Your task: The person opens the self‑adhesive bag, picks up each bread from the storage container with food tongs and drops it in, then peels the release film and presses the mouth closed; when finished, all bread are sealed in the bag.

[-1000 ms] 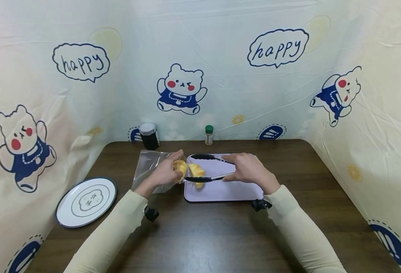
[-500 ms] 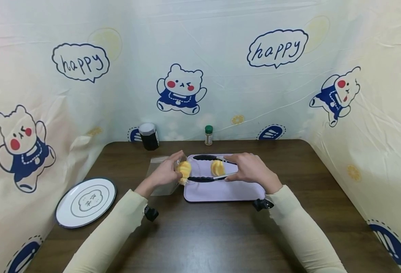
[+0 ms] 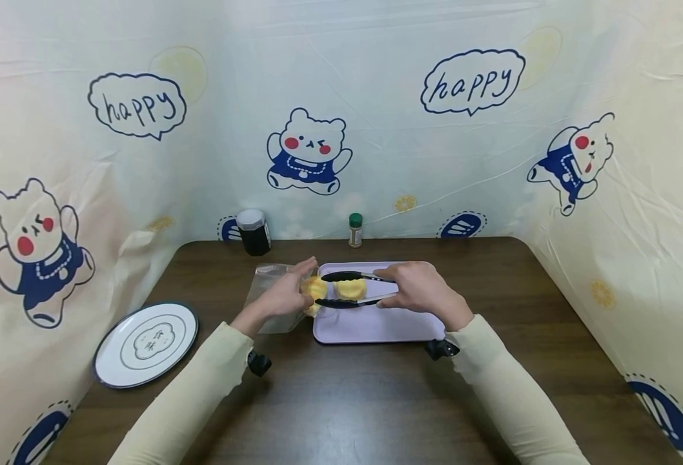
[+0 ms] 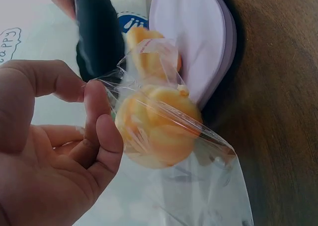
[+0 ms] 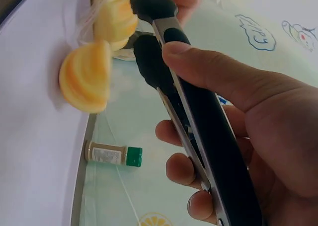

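Note:
My left hand (image 3: 283, 296) pinches the edge of a clear plastic bag (image 4: 198, 186) between thumb and fingers. A yellow, ridged bread roll (image 4: 159, 136) sits inside the bag, close to its mouth. My right hand (image 3: 425, 287) grips black-and-silver tongs (image 5: 203, 121), whose arms are spread apart. Over the lilac tray (image 3: 376, 329), a second bread roll (image 5: 87, 77) appears between the tong tips in the head view. In the right wrist view, that roll stands apart from the tips. The bag's mouth overlaps the tray's left edge.
At the table's back stand a dark jar with a grey lid (image 3: 254, 232) and a small green-capped shaker bottle (image 3: 356, 230). A white plate (image 3: 146, 345) lies at the left edge. Patterned cloth walls rise behind and beside the table (image 3: 341, 400).
The roll over the tray went right, then came back left, and looks turned. The tongs shifted slightly right, then left again. The bag and its roll moved a little right and toward me.

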The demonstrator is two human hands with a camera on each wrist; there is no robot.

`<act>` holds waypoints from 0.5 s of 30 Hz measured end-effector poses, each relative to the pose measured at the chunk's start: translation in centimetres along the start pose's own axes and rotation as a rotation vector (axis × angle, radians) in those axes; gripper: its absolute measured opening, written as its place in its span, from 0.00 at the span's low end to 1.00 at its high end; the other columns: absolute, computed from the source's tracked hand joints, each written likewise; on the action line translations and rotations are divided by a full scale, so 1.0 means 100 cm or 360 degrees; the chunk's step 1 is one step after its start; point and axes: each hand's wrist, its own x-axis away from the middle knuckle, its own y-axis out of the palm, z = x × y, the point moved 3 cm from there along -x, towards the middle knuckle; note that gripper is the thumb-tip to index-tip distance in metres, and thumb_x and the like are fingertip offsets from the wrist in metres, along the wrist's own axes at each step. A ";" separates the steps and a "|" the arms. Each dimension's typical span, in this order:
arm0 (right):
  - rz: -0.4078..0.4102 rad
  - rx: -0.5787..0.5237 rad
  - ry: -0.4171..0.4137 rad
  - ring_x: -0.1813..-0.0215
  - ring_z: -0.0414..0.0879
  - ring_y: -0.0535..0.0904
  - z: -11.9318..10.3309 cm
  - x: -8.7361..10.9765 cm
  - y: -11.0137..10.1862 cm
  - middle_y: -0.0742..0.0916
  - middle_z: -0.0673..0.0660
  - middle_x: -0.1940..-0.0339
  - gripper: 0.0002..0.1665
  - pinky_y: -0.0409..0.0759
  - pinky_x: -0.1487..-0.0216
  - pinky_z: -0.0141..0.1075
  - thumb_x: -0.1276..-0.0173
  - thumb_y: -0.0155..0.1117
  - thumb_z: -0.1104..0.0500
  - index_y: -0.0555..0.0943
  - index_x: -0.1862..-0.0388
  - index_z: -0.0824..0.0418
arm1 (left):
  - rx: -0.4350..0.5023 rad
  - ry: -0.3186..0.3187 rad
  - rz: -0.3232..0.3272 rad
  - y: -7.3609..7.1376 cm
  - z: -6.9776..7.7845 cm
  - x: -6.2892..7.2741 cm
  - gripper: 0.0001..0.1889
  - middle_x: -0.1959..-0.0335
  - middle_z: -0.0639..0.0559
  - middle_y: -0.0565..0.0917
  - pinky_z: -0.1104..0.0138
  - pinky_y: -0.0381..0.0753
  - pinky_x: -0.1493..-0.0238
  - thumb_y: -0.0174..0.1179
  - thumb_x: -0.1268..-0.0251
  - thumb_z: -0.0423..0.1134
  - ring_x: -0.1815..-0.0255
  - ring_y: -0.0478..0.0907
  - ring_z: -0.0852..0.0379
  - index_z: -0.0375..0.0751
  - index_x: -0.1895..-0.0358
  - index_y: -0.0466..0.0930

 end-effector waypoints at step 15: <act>-0.0073 0.0136 0.0078 0.53 0.48 0.86 -0.009 -0.013 0.018 0.89 0.52 0.45 0.39 0.85 0.53 0.45 0.44 0.74 0.35 0.81 0.36 0.49 | -0.0107 0.0063 0.0023 0.002 0.002 0.000 0.50 0.18 0.48 0.53 0.65 0.77 0.70 0.62 0.53 0.29 0.73 0.75 0.58 0.42 0.21 0.53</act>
